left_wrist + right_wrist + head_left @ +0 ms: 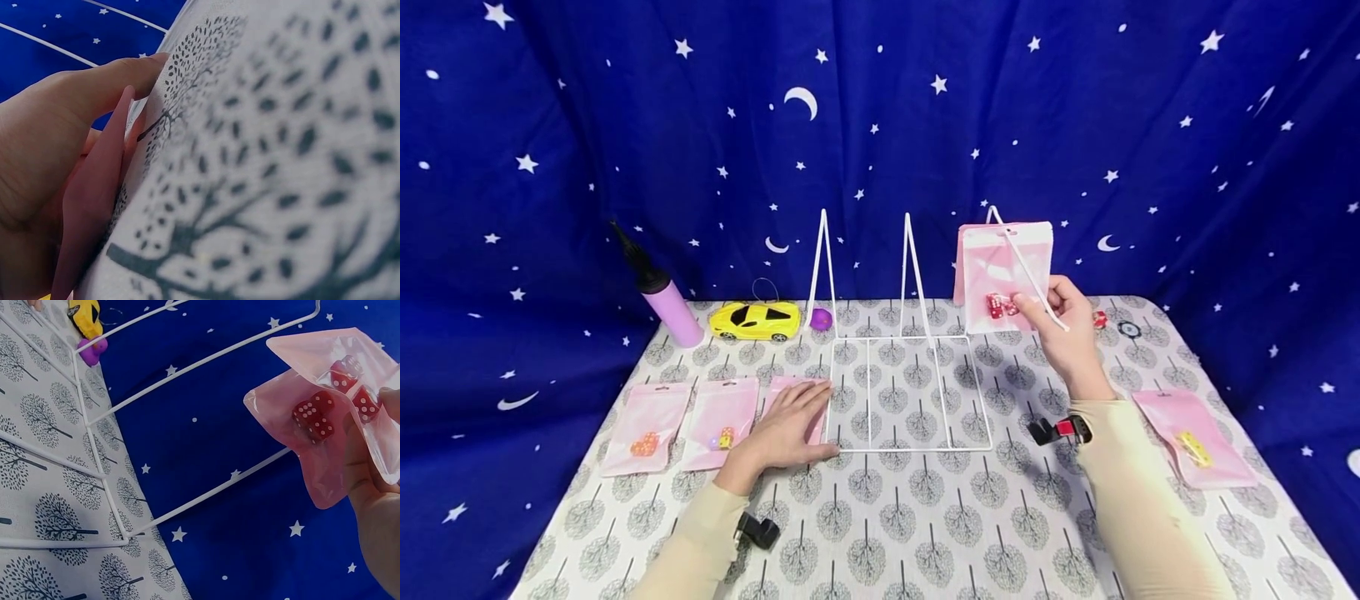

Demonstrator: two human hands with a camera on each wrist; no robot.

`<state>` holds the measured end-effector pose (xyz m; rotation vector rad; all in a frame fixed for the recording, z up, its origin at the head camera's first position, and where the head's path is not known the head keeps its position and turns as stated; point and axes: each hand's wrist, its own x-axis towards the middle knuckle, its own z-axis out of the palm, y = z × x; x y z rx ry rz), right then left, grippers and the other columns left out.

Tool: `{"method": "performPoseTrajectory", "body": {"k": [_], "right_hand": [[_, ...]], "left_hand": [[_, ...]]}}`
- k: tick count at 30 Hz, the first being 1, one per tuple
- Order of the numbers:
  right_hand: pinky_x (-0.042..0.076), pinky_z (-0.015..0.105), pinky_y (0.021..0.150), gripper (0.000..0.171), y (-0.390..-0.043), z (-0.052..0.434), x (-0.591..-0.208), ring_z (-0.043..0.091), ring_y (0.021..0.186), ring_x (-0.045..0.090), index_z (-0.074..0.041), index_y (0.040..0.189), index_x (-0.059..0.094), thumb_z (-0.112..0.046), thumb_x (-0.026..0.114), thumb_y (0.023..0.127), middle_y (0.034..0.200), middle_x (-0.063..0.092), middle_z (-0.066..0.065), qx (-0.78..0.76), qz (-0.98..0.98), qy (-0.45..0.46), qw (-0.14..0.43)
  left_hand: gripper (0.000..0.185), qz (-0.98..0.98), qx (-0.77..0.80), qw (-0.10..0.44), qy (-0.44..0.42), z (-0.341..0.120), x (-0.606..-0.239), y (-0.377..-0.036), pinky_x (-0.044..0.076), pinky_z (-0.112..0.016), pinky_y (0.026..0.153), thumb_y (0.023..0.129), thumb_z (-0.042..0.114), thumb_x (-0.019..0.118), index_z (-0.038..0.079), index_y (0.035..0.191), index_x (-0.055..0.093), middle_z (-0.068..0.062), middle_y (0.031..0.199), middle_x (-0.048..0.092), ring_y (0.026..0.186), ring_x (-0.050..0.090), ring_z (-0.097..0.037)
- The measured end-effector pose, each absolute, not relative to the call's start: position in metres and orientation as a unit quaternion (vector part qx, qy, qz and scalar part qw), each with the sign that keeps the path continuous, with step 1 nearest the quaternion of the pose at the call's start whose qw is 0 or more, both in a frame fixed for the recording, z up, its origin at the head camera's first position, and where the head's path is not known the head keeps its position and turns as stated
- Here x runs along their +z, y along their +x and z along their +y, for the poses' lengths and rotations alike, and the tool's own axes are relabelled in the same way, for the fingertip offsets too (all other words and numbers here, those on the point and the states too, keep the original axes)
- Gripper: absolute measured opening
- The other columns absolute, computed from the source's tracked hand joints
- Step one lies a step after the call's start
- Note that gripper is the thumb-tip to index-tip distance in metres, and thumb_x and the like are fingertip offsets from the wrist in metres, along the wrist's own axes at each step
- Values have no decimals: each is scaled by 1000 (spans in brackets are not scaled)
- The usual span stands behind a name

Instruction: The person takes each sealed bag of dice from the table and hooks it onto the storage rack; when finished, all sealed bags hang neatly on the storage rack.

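Note:
My right hand point(1071, 342) pinches the lower part of a clear-fronted pink zip pouch point(1007, 258) with red dice in it. The pouch is at the right-hand peg of a white wire rack point(910, 451), and the peg's bar crosses its front. A second pink pouch point(317, 475) with red dice hangs just behind it on the peg. At the rack's front left corner my left hand point(786, 425) rests with fingers extended. It covers most of a pink pouch point(781, 385), also seen under the palm in the left wrist view.
Left of the rack lie two pink pouches, one with orange dice point(644, 444); another pouch point(1206, 467) holding something yellow lies far right. A purple pump point(674, 315), yellow toy car point(756, 321) and purple toy point(822, 319) line the back edge before a blue curtain point(880, 150).

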<state>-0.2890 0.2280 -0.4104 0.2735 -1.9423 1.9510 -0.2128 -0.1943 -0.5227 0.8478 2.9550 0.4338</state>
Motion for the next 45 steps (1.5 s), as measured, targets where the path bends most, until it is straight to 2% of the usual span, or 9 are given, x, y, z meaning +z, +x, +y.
{"method": "performPoseTrajectory", "body": {"k": [7, 17, 24, 28, 33, 36, 40, 42, 45], "right_hand": [[28, 19, 38, 18, -292, 227, -413, 3, 47, 40, -12, 86, 62, 0, 75, 82, 57, 52, -8, 666, -713, 73, 206], [28, 21, 39, 17, -291, 226, -415, 4, 49, 37, -17, 83, 60, -9, 75, 85, 57, 44, -10, 624, -750, 58, 210], [25, 22, 40, 38, -285, 224, -417, 5, 50, 32, 1, 71, 40, -12, 71, 88, 56, 34, -8, 570, -796, 36, 201], [29, 23, 43, 39, -286, 228, -427, 8, 52, 34, -3, 71, 42, -21, 72, 89, 58, 37, -7, 552, -812, 16, 188], [36, 23, 50, 30, -286, 230, -437, 11, 59, 38, -15, 78, 49, -30, 72, 89, 66, 42, -7, 575, -803, 3, 155], [39, 20, 52, 22, -286, 231, -444, 7, 59, 43, -18, 82, 54, -26, 73, 88, 67, 47, -11, 613, -776, 11, 147], [51, 14, 64, 10, -283, 240, -451, 4, 64, 61, -7, 94, 64, -12, 71, 89, 74, 66, -12, 659, -737, 52, 138], [55, 14, 72, 19, -280, 249, -454, 6, 72, 68, 0, 106, 64, -6, 69, 89, 84, 73, -9, 671, -726, 71, 130], [56, 14, 76, 27, -274, 265, -457, 4, 76, 69, 7, 114, 61, -3, 68, 90, 89, 74, -11, 670, -727, 83, 128]], "left_hand": [[101, 952, 139, 23, 272, -193, -519, -214, 16, -57, 120, 78, 68, 65, 10, 153, 30, -6, 161, 27, 147, 24, -34], [102, 953, 137, 26, 268, -192, -518, -215, 15, -56, 120, 77, 68, 65, 11, 153, 30, -6, 161, 26, 147, 23, -33], [102, 955, 135, 30, 264, -192, -520, -214, 15, -56, 120, 77, 70, 64, 11, 154, 29, -5, 161, 25, 147, 22, -32], [102, 954, 134, 30, 265, -192, -521, -213, 15, -56, 120, 77, 69, 64, 11, 154, 29, -5, 161, 25, 147, 23, -33], [102, 954, 136, 28, 267, -193, -521, -213, 16, -56, 120, 77, 69, 65, 11, 153, 30, -6, 161, 26, 147, 23, -33], [101, 954, 134, 27, 269, -193, -522, -213, 16, -56, 120, 78, 69, 64, 11, 153, 30, -5, 161, 26, 147, 24, -33], [101, 954, 134, 25, 268, -193, -524, -213, 16, -56, 120, 78, 69, 64, 11, 153, 30, -5, 161, 26, 147, 24, -32], [101, 953, 136, 23, 269, -194, -524, -213, 16, -55, 120, 78, 69, 64, 11, 153, 30, -5, 161, 26, 147, 24, -32], [101, 952, 139, 19, 271, -194, -524, -213, 16, -55, 120, 77, 69, 65, 10, 153, 31, -6, 160, 27, 146, 25, -33]]}}
